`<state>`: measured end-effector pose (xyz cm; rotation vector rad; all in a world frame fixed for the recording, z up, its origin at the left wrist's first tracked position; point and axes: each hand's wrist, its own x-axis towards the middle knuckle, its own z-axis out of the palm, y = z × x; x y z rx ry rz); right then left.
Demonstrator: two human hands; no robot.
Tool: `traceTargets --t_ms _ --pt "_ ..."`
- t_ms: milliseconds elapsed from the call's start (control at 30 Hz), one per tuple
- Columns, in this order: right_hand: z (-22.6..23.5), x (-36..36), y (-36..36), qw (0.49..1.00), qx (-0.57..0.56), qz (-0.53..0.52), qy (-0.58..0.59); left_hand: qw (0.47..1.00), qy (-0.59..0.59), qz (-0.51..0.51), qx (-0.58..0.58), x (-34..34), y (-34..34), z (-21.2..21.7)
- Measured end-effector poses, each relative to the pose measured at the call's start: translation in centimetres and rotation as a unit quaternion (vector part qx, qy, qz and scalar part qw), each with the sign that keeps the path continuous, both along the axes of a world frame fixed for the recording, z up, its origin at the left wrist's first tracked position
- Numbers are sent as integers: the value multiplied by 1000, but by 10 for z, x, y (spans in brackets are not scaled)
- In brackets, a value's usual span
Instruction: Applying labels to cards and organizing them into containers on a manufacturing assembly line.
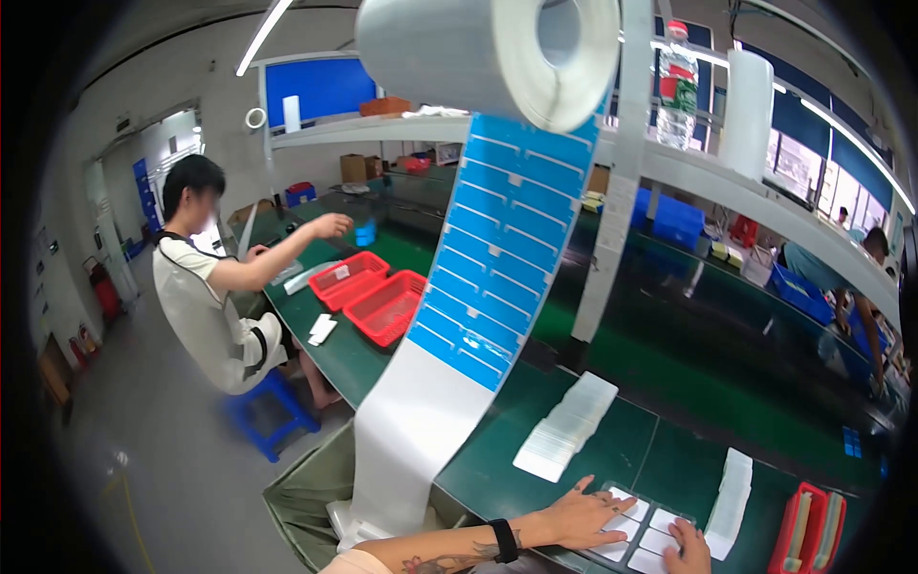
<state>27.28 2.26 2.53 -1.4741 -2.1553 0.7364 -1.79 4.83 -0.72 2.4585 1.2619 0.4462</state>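
My left hand [585,514] lies with fingers stretched and spread over white cards [626,524], which sit in rows in a flat, dark-edged holder on the green table. At the holder's right side, my right hand [688,549] rests its bent fingertips on the cards, partly cut off by the lower edge. Neither hand lifts anything. Beyond my left hand lies a long fanned stack of white cards [566,426]. Another fanned stack [731,502] runs beside my right hand. Overhead hangs a large roll [545,57], its strip of blue stickers [507,230] trailing down as white backing.
A red basket [813,526] with card-like pieces stands far right. Two red trays [387,304] lie near a seated co-worker [206,277] on the left. A white shelf post [612,191] rises behind the strip. The backing drops into a green cloth bin [311,488].
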Motion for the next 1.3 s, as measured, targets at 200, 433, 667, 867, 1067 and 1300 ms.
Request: traceTargets --t_ms 200,433,667,867,1067,1300 --pt "23 8 -78 964 -1 -136 228 901 -192 215 325 -138 36 41" --pt "32 -42 -88 985 -73 -19 157 761 -236 586 149 -396 43 5" --pt "57 -153 -86 962 -6 203 182 821 -390 414 56 -287 -117 25" --pt "73 -293 -112 873 281 366 159 735 -524 425 -67 -175 -276 27" --pt "40 -313 -135 843 302 424 137 790 -472 380 -98 -165 -333 21" --pt "60 -283 -133 857 332 341 198 834 -413 354 -91 -146 -298 55"
